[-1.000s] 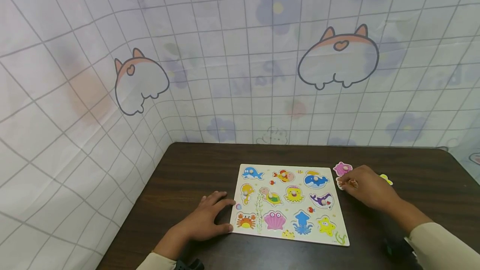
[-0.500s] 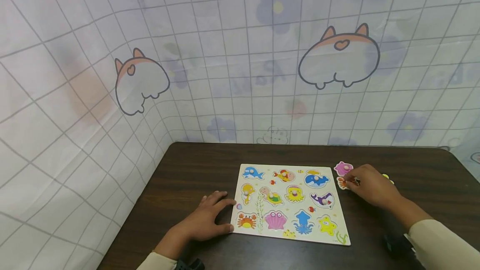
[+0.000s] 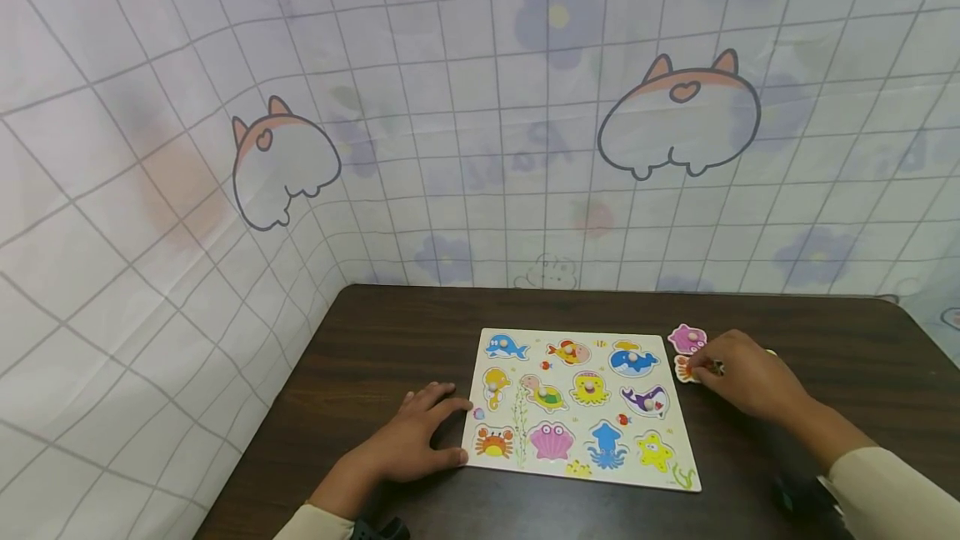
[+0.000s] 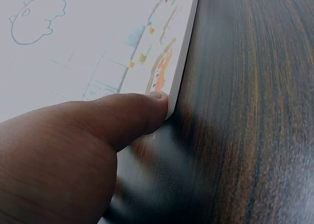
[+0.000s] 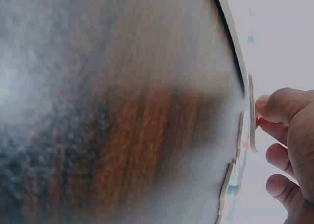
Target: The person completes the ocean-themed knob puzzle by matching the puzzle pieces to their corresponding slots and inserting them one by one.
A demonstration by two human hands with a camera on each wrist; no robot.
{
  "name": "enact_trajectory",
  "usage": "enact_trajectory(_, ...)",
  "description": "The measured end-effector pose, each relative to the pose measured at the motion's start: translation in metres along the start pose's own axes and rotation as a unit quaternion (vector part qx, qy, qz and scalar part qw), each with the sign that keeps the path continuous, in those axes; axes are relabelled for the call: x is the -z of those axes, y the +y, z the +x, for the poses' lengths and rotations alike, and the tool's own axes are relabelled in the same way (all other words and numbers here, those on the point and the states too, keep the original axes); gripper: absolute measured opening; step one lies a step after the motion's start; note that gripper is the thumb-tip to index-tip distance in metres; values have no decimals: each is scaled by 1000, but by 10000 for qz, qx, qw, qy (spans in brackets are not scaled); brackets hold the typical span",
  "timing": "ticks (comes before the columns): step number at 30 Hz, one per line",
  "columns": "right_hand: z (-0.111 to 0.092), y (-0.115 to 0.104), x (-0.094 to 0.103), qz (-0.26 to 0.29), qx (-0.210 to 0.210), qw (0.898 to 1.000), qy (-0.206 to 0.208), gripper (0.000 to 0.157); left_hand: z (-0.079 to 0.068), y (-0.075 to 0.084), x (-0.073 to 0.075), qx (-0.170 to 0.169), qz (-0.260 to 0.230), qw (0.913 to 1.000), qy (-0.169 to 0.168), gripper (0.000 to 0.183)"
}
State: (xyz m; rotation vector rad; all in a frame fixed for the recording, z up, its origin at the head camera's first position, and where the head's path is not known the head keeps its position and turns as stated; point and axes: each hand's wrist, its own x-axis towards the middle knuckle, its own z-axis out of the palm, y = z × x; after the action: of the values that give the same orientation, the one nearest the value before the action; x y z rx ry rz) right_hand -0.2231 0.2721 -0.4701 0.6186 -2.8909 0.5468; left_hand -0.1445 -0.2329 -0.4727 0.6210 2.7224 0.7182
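Observation:
A flat sea-animal knob puzzle board [image 3: 645,477] lies on the table. My left hand [image 3: 412,440] rests at its left edge with fingers spread; in the left wrist view the thumb [image 4: 132,113] touches the board's corner. Beyond the board's right edge, my right hand [image 3: 750,373] pinches an orange crab puzzle piece [image 3: 683,369] between thumb and finger, partly covering it. The right wrist view shows this piece [image 5: 252,113] edge-on, slightly apart from the tabletop pieces. A pink puzzle piece [image 3: 687,339] with a knob lies just behind the crab.
A yellow piece [image 3: 772,352] peeks out behind my right hand. Knobbed animals such as the octopus [image 3: 589,388] sit in the board's upper rows. The dark wooden table [image 3: 405,332] ends at a patterned cloth backdrop [image 3: 450,107].
My right hand has shifted very slightly right with the crab piece, and the yellow piece behind it shows less. The left hand and the board stay in place.

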Motion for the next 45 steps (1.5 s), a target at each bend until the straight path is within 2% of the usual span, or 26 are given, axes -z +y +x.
enact_trajectory(6,-4,-7,4,-2,394,9990,210,12,-1,1,0,28,-36,10000,-23,65)
enact_trajectory(10,-6,-13,6,44,562,9982,206,14,-1,1,0,51,-43,10000,-26,64)
enact_trajectory(22,-8,-37,8,164,694,9974,-56,13,1,0,0,112,112,9999,-13,63)
enact_trajectory(30,-9,-50,6,177,616,9977,-233,12,1,1,-1,81,99,9999,8,64)
enact_trajectory(40,-10,-69,5,183,941,9952,-218,13,1,0,-1,12,8,10000,15,65)
enact_trajectory(45,-8,-75,3,220,1307,9912,-63,15,1,-3,-2,-21,12,10000,8,65)
